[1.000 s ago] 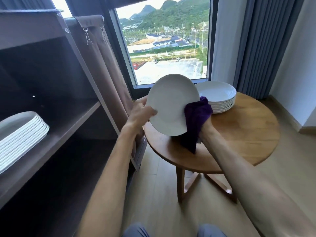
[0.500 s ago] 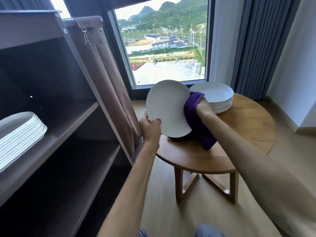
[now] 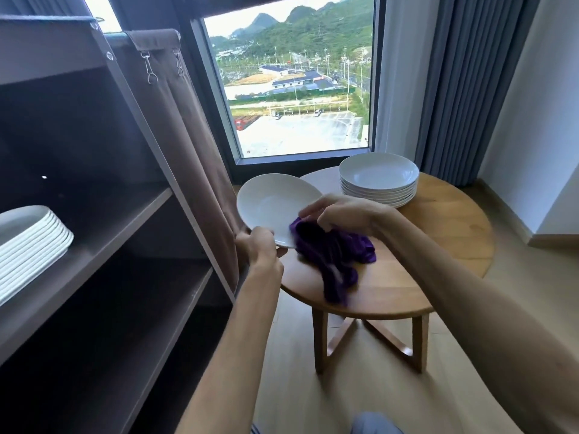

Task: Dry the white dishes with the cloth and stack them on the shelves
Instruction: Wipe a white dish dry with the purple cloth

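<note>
- dried stack (image 3: 29,242) is sitting on the shelf (image 3: 125,220), far left
- left hand (image 3: 260,245) is pinching the plate (image 3: 275,205) rim, so it's nearer the shelf
- right hand (image 3: 341,213) fingers are curling on the purple cloth (image 3: 335,255) over the surface (image 3: 438,233); undried stack (image 3: 379,180) is waiting at its back edge

No text, label, brand or number can be read anywhere in the view. A building (image 3: 300,81) outside the window (image 3: 294,89) carries a small red mark, too small to make out.
</note>
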`<control>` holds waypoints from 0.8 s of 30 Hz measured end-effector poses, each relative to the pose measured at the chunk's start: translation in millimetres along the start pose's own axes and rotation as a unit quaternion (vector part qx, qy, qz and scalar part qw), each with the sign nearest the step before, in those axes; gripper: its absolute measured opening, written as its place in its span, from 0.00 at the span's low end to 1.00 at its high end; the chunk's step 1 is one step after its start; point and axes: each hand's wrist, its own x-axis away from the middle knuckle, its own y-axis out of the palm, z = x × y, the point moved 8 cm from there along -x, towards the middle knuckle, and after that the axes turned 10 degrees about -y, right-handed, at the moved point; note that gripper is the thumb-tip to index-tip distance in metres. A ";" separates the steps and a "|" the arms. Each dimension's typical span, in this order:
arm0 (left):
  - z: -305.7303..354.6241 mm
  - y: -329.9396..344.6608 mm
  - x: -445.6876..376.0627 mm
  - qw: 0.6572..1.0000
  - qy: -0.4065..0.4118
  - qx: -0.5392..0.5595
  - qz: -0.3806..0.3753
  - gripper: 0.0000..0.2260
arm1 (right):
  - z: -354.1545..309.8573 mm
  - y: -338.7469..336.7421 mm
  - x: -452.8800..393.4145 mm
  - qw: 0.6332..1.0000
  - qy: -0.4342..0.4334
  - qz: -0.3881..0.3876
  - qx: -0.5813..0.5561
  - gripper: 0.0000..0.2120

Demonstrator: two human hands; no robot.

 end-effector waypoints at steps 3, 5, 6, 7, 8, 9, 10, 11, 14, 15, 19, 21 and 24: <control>0.5 0.3 2.2 1.000 -0.004 0.020 0.010 0.16 | 0.9 -0.4 -1.2 0.985 -0.086 0.100 0.112 0.17; 3.0 6.6 5.6 0.999 0.010 0.030 -0.002 0.19 | 5.0 -3.1 -1.8 0.926 -0.112 0.226 0.282 0.16; 5.7 8.4 6.9 0.999 0.034 0.031 -0.006 0.20 | 11.5 -7.1 1.0 0.906 -0.099 0.286 0.297 0.20; 9.3 8.6 9.6 0.998 0.063 0.029 -0.011 0.20 | 20.3 -10.7 4.3 0.901 -0.082 0.330 0.268 0.25; 14.3 8.3 12.9 0.995 0.091 0.021 -0.017 0.21 | 29.6 -11.1 4.4 0.914 -0.074 0.343 0.202 0.30; 18.4 8.0 15.4 0.993 0.112 0.009 -0.019 0.21 | 38.7 -7.1 0.9 0.935 -0.075 0.329 0.113 0.34; 21.5 7.3 16.2 0.992 0.125 -0.003 -0.018 0.21 | 42.7 -0.1 -2.7 0.948 -0.082 0.307 0.029 0.37; 22.9 7.3 16.1 0.991 0.133 -0.009 -0.021 0.22 | 42.5 5.2 -4.4 0.950 -0.091 0.298 -0.030 0.40; 23.9 7.8 17.1 0.990 0.131 0.004 -0.045 0.21 | 34.5 -6.9 1.7 0.912 -0.116 0.383 -0.088 0.36; 25.3 7.5 17.3 0.990 0.130 -0.003 -0.056 0.20 | 35.0 -16.4 3.4 0.893 -0.116 0.421 -0.103 0.26; 36.9 5.8 11.9 0.984 0.127 -0.074 -0.100 0.17 | 39.3 -35.9 -4.0 0.880 -0.071 0.409 -0.233 0.03; 47.2 5.0 -0.2 0.983 0.111 -0.101 -0.105 0.15 | 39.5 -39.2 -10.5 0.880 -0.065 0.374 -0.287 0.02; 53.3 11.9 -3.2 0.987 0.094 -0.073 -0.108 0.21 | 40.7 -38.9 -15.9 0.862 -0.049 0.391 -0.319 0.01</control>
